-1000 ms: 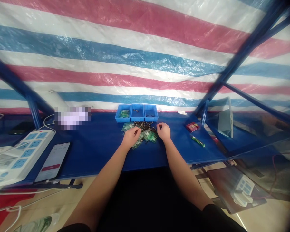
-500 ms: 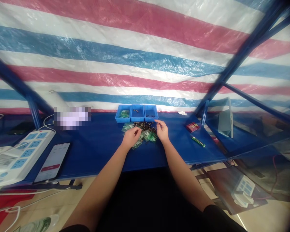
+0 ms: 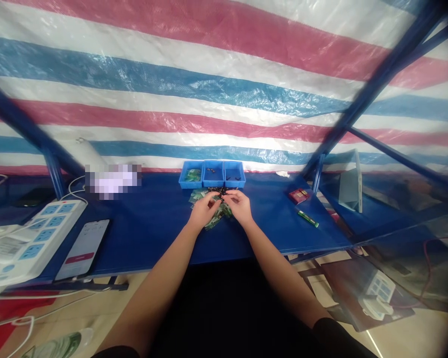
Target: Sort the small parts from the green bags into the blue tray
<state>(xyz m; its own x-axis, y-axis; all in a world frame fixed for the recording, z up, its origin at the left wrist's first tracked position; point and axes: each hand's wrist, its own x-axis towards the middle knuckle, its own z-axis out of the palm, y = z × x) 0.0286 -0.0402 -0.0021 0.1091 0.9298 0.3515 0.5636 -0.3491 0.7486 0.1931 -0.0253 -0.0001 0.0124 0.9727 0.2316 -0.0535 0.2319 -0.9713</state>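
Over a pile on the blue table, my left hand and my right hand meet almost fingertip to fingertip. Both are closed in a pinch. Whatever lies between the fingers is too small to name; a dark speck shows there. Beneath and behind them lie small black and brass-coloured parts. Green flat pieces, some shiny like clear packets, spread under the hands, which partly cover them. Just behind the pile, three joined blue bins hold green pieces at left, a few small parts in the middle and small dark parts at right.
A red box and a green tube lie to the right. Over on the left are a phone, a white power strip and cables. Blue frame bars slant up beside a striped sheet.
My right hand has moved left from beside the right bin to my left hand, and its pointing finger has curled into a pinch. My left hand stays nearly in place.
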